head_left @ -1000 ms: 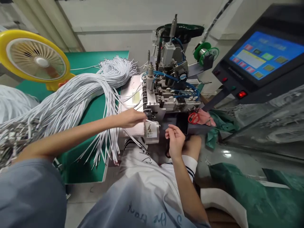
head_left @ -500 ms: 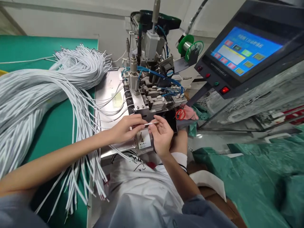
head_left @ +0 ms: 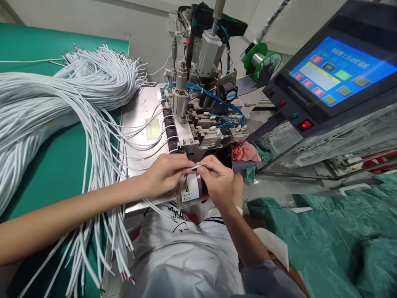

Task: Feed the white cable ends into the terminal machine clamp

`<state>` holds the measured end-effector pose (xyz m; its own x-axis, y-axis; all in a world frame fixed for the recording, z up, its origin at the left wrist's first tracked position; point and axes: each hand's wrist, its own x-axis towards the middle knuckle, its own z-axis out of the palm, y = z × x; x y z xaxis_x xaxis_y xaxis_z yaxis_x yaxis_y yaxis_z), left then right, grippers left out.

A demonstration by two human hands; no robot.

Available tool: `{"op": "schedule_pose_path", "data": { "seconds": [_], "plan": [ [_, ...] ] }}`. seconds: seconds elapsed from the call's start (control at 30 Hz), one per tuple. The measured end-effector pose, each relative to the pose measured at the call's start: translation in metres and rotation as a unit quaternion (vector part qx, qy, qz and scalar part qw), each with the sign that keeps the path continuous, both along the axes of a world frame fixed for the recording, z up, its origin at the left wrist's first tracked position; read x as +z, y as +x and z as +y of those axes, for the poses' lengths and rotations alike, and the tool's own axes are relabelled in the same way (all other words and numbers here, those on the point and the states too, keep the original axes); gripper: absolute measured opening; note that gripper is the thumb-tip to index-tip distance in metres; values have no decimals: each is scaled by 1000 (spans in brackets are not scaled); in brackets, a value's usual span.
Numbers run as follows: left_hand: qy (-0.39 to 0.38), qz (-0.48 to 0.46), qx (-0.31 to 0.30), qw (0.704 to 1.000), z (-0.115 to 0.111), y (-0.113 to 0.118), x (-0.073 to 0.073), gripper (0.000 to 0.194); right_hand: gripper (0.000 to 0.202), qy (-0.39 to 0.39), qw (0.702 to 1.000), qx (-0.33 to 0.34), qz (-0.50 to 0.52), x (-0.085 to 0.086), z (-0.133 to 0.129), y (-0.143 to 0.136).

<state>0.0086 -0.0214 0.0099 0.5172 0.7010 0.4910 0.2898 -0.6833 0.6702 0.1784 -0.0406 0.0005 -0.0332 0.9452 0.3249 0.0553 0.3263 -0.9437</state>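
The left hand [head_left: 163, 174] and right hand [head_left: 217, 178] come together at the near edge of the machine [head_left: 198, 124], each with fingertips pinched on the white cable end [head_left: 197, 167], which lies between them above the labelled box [head_left: 190, 189]; to the left, the bundle of white cables [head_left: 89, 91] spreads over the green mat [head_left: 18, 41], and the red scissors [head_left: 238, 153] lie to the right, beside a pink cloth [head_left: 250, 151]
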Motion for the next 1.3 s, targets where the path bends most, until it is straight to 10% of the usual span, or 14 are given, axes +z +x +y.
{"op": "schedule_pose_path", "data": {
  "seconds": [0.73, 0.97, 1.2, 1.3],
  "plan": [
    [150, 91, 35, 984, 5, -2, -4, 20, 18, -40, 984, 39, -171, 20, 14, 11],
    [35, -14, 58, 998, -4, 6, 1, 9, 18, 2, 997, -31, -69, 7, 6, -6],
    [345, 221, 71, 910, 8, -6, 7, 23, 25, 103, 961, -6, -257, 15, 12, 5],
    [346, 237, 92, 903, 9, -6, 7, 24, 29, 81, 969, 28, -233, 15, 18, 7]
  ]
}}
